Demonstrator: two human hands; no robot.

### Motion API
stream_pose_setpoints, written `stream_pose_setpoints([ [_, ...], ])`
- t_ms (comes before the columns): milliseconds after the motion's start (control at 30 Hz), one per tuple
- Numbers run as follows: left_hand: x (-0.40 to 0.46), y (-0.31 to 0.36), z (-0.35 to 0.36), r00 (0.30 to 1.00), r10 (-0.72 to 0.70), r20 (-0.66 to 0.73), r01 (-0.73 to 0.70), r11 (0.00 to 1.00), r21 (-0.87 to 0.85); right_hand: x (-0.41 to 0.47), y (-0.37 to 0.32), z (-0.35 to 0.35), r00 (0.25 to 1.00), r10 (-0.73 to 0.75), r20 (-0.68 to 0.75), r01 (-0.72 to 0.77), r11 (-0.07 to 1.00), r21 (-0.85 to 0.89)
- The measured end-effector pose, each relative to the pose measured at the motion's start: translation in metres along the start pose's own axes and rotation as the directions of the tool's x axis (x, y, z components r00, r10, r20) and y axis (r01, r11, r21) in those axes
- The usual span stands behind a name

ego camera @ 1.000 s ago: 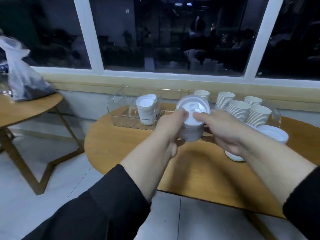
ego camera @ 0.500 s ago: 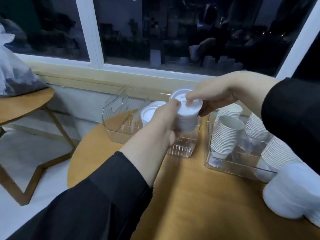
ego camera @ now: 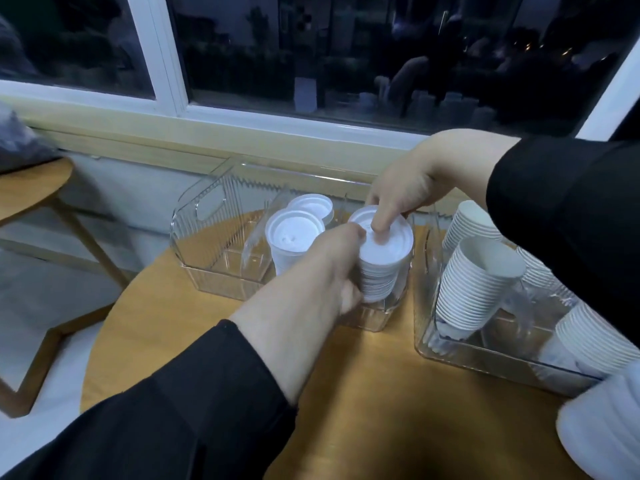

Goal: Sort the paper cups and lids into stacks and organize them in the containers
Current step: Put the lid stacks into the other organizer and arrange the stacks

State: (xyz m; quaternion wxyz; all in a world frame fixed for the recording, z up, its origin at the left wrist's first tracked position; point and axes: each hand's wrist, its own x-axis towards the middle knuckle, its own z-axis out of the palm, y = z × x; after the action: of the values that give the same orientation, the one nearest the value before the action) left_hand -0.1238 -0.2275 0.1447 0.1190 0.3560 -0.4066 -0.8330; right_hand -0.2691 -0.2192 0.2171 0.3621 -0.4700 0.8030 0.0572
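Starting at the left: a second wooden table (ego camera: 31,188) shows only its edge, with a dark bag (ego camera: 20,147) resting on it. On the round wooden table (ego camera: 194,327) stands a clear ribbed lid container (ego camera: 214,237), its left compartment showing only bare table through the floor. Further right in the same container stand two upright stacks of white lids — a nearer one (ego camera: 294,237) and one behind it (ego camera: 311,206), both top side up.

The left hand (ego camera: 332,271) is clamped around the side of a third lid stack (ego camera: 382,258), fingers wrapped on its left flank. This stack's long axis runs near vertical, leaning slightly, top face up, its base down inside the container's right-hand end. The right hand (ego camera: 405,188) reaches in from above; one fingertip (ego camera: 381,226) presses on the top lid, the rest of the hand curled loosely.

To the right, just beside, sits a clear cup container (ego camera: 450,348) holding nested stacks of white paper cups — the front stack (ego camera: 478,282) tilts rightward, mouth open upward; further stacks (ego camera: 464,223) stand behind and at the right edge (ego camera: 595,341). A white stack (ego camera: 602,438) sits at the lower right corner, blurred, its contents unclear.
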Motion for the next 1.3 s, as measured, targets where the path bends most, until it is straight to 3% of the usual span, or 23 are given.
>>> stream_pose_setpoints([
  [233, 0.02, -0.008, 0.007, 0.984, -0.028, -0.176, 0.044, 0.995, 0.091, 0.014, 0.0, 0.012, 0.987, -0.018, -0.16, -0.051, 0.909, -0.414],
  [367, 0.052, -0.008, 0.013, 0.961, -0.04, -0.275, 0.062, 0.995, 0.073, 0.017, 0.004, 0.01, 0.961, -0.085, -0.263, -0.069, 0.846, -0.528],
  [600, 0.082, -0.014, 0.031, 0.967, 0.094, -0.236, -0.042, 0.976, 0.215, 0.028, 0.018, 0.015, 0.902, -0.1, -0.42, -0.175, 0.804, -0.568],
  [733, 0.069, -0.009, 0.034, 0.969, 0.156, -0.19, -0.119, 0.975, 0.189, 0.028, 0.025, 0.014, 0.901, -0.105, -0.421, -0.172, 0.804, -0.569],
  [833, 0.06, -0.01, 0.036, 0.98, 0.1, -0.172, -0.08, 0.989, 0.121, 0.026, 0.027, 0.016, 0.898, -0.091, -0.431, -0.19, 0.802, -0.567],
  [1133, 0.023, -0.015, 0.036, 0.965, 0.101, -0.24, -0.084, 0.993, 0.08, 0.003, 0.031, 0.017, 0.89, -0.078, -0.449, -0.201, 0.817, -0.541],
  [1300, -0.025, -0.022, 0.039, 0.975, 0.172, -0.143, -0.166, 0.985, 0.05, -0.058, 0.028, 0.015, 0.806, -0.144, -0.574, -0.15, 0.889, -0.433],
])
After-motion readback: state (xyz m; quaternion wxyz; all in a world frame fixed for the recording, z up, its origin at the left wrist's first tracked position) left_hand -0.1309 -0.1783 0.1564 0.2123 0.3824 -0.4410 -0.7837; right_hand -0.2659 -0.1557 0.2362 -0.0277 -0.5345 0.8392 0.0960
